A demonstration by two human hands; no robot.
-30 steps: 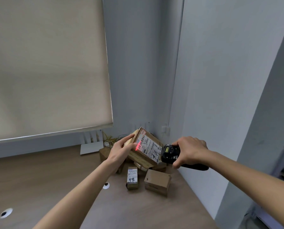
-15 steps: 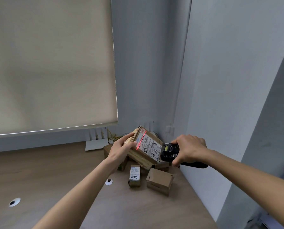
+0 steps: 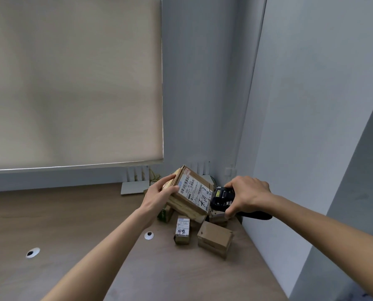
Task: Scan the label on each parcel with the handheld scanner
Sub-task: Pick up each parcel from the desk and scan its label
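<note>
Fingers point(image 3: 172, 189) of the left hand point(image 3: 159, 195) curl round the upper left edge of a tilted cardboard parcel point(image 3: 191, 193), its white label point(image 3: 193, 190) facing up and toward 3 o'clock. At 3 o'clock of it, just beside the label, the right hand point(image 3: 247, 192) grips the black handheld scanner point(image 3: 221, 196). Below, at 6 o'clock, a small labelled box point(image 3: 182, 232) and a plain brown box point(image 3: 215, 237) sit on the worktop point(image 3: 72, 218)
</note>
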